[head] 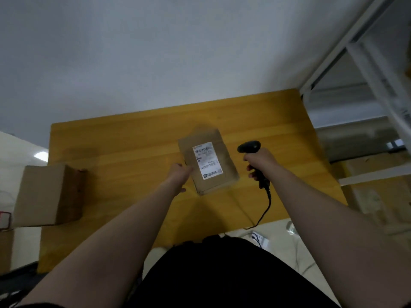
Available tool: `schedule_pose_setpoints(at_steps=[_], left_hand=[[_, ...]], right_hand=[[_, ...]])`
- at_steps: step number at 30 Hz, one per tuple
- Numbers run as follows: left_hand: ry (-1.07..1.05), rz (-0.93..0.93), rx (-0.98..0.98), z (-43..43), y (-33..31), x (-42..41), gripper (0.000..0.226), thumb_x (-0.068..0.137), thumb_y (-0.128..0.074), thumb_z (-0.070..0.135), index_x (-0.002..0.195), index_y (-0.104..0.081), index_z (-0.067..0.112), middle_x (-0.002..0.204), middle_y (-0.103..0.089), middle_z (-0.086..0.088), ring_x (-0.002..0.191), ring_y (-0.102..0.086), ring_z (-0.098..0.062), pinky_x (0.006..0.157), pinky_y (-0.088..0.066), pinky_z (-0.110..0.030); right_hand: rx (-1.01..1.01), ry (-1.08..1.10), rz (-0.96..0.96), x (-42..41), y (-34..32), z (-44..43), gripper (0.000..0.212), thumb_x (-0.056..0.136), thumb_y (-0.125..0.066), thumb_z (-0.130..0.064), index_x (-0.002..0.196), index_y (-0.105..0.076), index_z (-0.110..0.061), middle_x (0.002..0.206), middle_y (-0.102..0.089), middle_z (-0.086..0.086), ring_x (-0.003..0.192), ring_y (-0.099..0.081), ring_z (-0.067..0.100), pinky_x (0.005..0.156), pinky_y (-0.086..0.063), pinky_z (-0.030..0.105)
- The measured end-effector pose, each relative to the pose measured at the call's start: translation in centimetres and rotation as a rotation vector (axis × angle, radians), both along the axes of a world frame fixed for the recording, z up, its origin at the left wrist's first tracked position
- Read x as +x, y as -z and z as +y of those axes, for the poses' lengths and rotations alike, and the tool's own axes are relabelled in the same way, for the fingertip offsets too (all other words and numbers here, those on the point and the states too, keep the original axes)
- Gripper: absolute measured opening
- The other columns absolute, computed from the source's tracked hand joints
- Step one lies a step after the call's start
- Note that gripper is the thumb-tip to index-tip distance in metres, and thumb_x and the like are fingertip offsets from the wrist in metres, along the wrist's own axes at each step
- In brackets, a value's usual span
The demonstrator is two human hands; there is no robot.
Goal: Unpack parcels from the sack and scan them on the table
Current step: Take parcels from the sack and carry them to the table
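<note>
Head view: black clothing fills the bottom edge, nearest the camera, with both bare forearms reaching forward over it. Left hand is at the left edge of a flat brown parcel, fingers tucked at or under that edge; grip looks closed on it but the fingertips are hidden, so not certain. Parcel sits near the middle of the yellow wooden table, angled, white shipping label face up with barcode towards the far end. Right hand is wrapped tight around the handle of a black barcode scanner, just right of the parcel, head pointing left towards the label. Scanner cable hangs off the near table edge. A cardboard box sits at the table's left edge, well apart from the parcel. White metal shelving stands on the right. Frame slightly blurred.
</note>
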State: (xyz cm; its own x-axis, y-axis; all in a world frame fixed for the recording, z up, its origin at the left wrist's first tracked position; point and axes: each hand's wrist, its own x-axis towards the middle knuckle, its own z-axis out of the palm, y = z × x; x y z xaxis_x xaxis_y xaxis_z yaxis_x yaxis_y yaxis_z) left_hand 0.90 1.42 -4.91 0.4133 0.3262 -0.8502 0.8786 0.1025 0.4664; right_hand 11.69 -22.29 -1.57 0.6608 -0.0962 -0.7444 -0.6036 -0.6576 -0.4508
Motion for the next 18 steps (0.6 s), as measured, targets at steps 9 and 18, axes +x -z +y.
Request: schedule_pose_setpoints(at_steps=[9, 18], left_hand=[[-0.205, -0.031, 0.081, -3.8, 5.8, 3.7, 0.084, 0.079, -0.087, 0.044, 0.141, -0.044, 0.009, 0.128, -0.062, -0.003, 0.108, -0.063, -0.030, 0.089, -0.052, -0.049], [-0.266, 0.043, 0.063, -2.6, 7.3, 3.5, 0.101, 0.067, -0.094, 0.046, 0.146, -0.034, 0.024, 0.137, -0.060, -0.002, 0.121, -0.060, -0.034, 0.102, -0.044, -0.069]], right_hand=[[-0.116, 0.018, 0.119, 3.5, 9.9, -5.8, 0.015, 0.098, -0.057, -0.012, 0.110, -0.060, -0.004, 0.088, -0.065, 0.015, 0.067, -0.063, 0.031, 0.060, -0.051, 0.038], [-0.133, 0.047, 0.156, 4.2, 12.3, -6.5, 0.046, 0.096, -0.059, -0.009, 0.141, -0.045, -0.007, 0.114, -0.060, 0.016, 0.082, -0.057, 0.029, 0.063, -0.047, 0.038]])
